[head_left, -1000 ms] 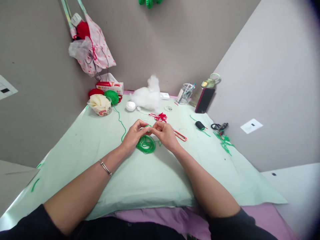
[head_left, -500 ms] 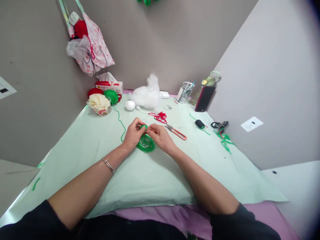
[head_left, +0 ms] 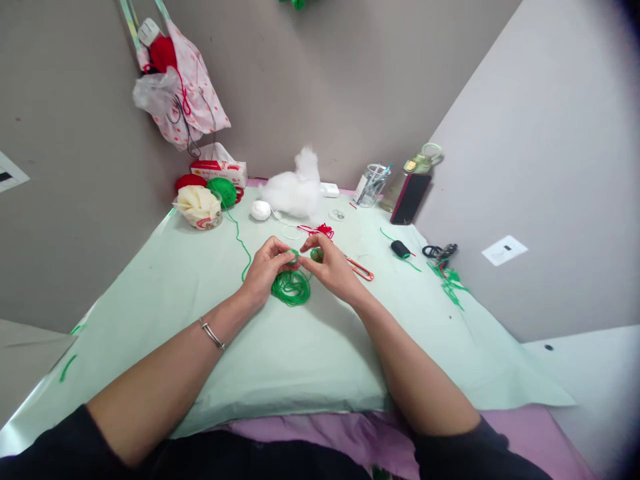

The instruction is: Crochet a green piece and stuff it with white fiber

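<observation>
My left hand [head_left: 261,272] is closed in a pinch on a small piece of green yarn [head_left: 294,253], held above a loose coil of green yarn [head_left: 291,291] on the table. Beside it on the right, my right hand [head_left: 334,272] is curled round some loops of green yarn [head_left: 317,255], its thumb tip close to the left fingertips. Its index finger is lifted and bent. Orange-handled thread snips [head_left: 361,269] lie behind the right hand, their blades hidden by it. A tangle of red yarn [head_left: 324,230] sits just beyond the hands.
At the back are a green yarn ball [head_left: 223,192], a bowl [head_left: 206,221], white stuffing [head_left: 293,192], a white yarn ball [head_left: 260,211] and a glass jar [head_left: 370,187]. Rightward are a phone [head_left: 411,199], a black thread spool [head_left: 400,249] and green scraps [head_left: 453,288].
My right hand has shifted slightly right and its index finger has lifted away from the left fingers. Green loops now show inside it, and the snips are more covered.
</observation>
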The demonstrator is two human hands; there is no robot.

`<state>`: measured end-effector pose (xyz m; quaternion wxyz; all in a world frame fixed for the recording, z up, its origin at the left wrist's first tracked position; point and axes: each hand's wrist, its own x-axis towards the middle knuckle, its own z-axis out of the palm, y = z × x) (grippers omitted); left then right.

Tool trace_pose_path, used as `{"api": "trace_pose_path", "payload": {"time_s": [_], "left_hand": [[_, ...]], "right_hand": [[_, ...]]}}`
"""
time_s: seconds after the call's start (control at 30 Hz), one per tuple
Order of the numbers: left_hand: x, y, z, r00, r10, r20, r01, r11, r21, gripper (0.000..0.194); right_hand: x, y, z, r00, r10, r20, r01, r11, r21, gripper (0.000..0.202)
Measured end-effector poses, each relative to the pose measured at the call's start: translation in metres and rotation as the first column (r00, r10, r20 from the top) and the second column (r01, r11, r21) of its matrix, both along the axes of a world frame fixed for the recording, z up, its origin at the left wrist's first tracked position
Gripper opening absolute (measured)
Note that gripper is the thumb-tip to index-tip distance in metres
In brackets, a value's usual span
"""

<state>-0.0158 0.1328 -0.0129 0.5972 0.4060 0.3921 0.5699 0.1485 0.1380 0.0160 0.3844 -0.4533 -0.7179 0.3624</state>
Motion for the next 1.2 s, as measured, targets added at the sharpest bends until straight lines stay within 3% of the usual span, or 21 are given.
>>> {"api": "trace_pose_path", "payload": {"time_s": [0.07,0.2,0.57,0.87,1.0,1.2], "left_hand": [[0.0,0.0,-0.001,1.0,0.013,0.008,-0.013,1.0,0.002,0.025],[0.001,0.001,-0.004,1.0,0.002,0.009,-0.002,1.0,-0.002,0.025],[0.002,-0.001,0.001,0.996,-0.084,-0.015,0.085,0.995,0.044,0.026],[-0.001,0.012,-0.012,0.99,0.021,-0.139,-0.01,0.997,0.078,0.021],[-0.002,0.015,-0.015,0.993,-0.014,-0.121,0.018,0.999,0.032,0.018],[0.0,0.004,-0.007,0.995,-0.091,-0.035,0.091,0.996,-0.004,0.02]], "right_hand": [[0.0,0.001,-0.003,0.997,0.013,0.076,-0.013,1.0,0.002,0.013],[-0.002,0.001,-0.004,0.987,0.022,0.16,-0.02,1.0,-0.011,0.022],[-0.003,0.003,-0.004,0.989,-0.084,0.122,0.09,0.995,-0.038,0.029],[-0.014,-0.005,-0.007,0.993,-0.01,0.118,0.019,0.997,-0.073,0.02],[-0.019,-0.003,-0.014,0.982,-0.076,0.173,0.082,0.996,-0.026,0.019],[-0.017,0.003,-0.015,0.966,-0.18,0.184,0.182,0.983,0.003,0.023]]}}
